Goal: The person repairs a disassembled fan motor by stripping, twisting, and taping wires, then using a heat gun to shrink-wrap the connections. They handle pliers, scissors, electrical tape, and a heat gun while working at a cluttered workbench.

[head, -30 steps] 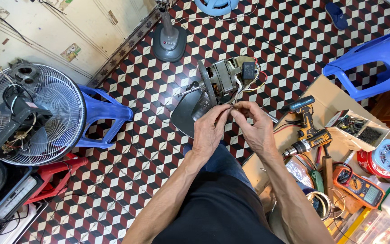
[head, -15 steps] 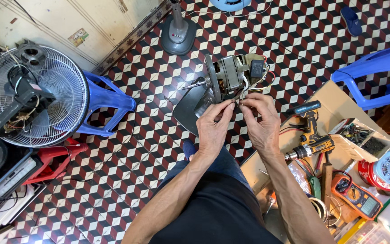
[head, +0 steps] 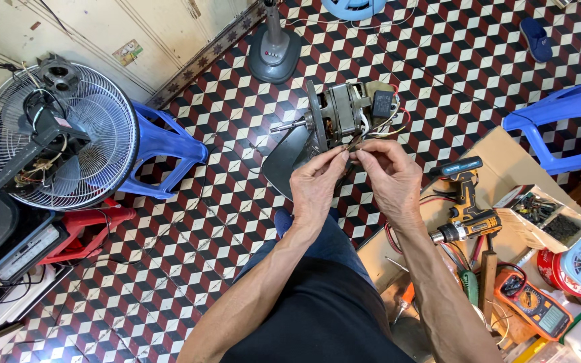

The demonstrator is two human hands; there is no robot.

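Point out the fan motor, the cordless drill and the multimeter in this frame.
fan motor (head: 341, 115), head view, on its metal body.
cordless drill (head: 467, 205), head view, on the handle.
multimeter (head: 532, 307), head view, on the orange casing.

At far left, a wire fan guard leans on a blue plastic stool, with a red stool just near of it. A grey fan base stands far centre on the checkered floor. At right lie a cordless drill, an orange multimeter and another blue stool.
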